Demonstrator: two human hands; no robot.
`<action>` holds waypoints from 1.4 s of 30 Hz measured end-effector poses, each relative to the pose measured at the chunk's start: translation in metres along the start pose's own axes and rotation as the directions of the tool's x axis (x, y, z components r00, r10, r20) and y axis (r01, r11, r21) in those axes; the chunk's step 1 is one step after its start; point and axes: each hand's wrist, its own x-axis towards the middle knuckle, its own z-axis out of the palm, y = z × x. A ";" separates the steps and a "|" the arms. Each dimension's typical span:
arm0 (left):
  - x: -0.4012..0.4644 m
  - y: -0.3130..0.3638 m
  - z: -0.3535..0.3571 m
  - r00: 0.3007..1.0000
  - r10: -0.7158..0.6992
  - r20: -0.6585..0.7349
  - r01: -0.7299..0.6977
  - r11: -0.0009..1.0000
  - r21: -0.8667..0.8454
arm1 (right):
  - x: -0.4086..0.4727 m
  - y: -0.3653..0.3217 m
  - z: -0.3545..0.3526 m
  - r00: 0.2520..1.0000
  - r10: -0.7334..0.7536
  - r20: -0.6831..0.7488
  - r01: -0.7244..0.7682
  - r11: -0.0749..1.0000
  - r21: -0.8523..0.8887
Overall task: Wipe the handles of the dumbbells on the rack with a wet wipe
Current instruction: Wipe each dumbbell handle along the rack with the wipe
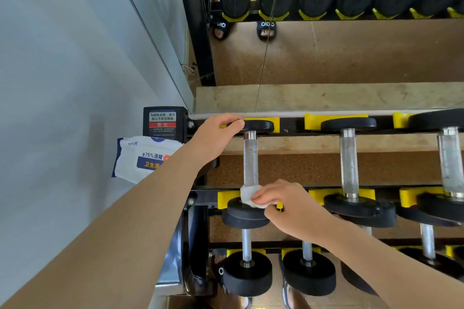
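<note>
The leftmost dumbbell on the top shelf has a knurled silver handle (250, 160) between two black heads. My right hand (288, 206) pinches a white wet wipe (248, 194) wrapped round the near end of that handle, just above the near black head (244, 216). My left hand (218, 137) grips the edge of the far black head (259, 125), with the thumb on its rim. Two more dumbbells lie to the right, the first with its handle (348, 160) bare.
A white and blue pack of wet wipes (143, 158) lies on the rack's left end below a warning label (162, 121). Yellow cradles (227, 198) hold the dumbbells. A lower shelf holds more dumbbells (247, 273). A mirror (339, 50) stands behind the rack, a grey wall at left.
</note>
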 end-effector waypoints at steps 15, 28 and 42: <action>-0.004 0.000 0.006 0.999 -0.003 -0.052 0.000 0.999 -0.046 | 0.013 -0.017 0.017 0.917 0.396 0.049 -0.397 0.891 0.222; -0.007 0.003 0.006 0.998 -0.034 -0.055 0.032 0.999 -0.028 | 0.029 -0.027 0.021 0.924 -0.177 -0.338 0.103 0.969 -0.224; -0.007 0.005 0.008 0.998 -0.031 -0.059 0.030 0.999 -0.014 | 0.050 -0.015 -0.001 0.682 0.724 -0.105 -0.391 0.482 0.785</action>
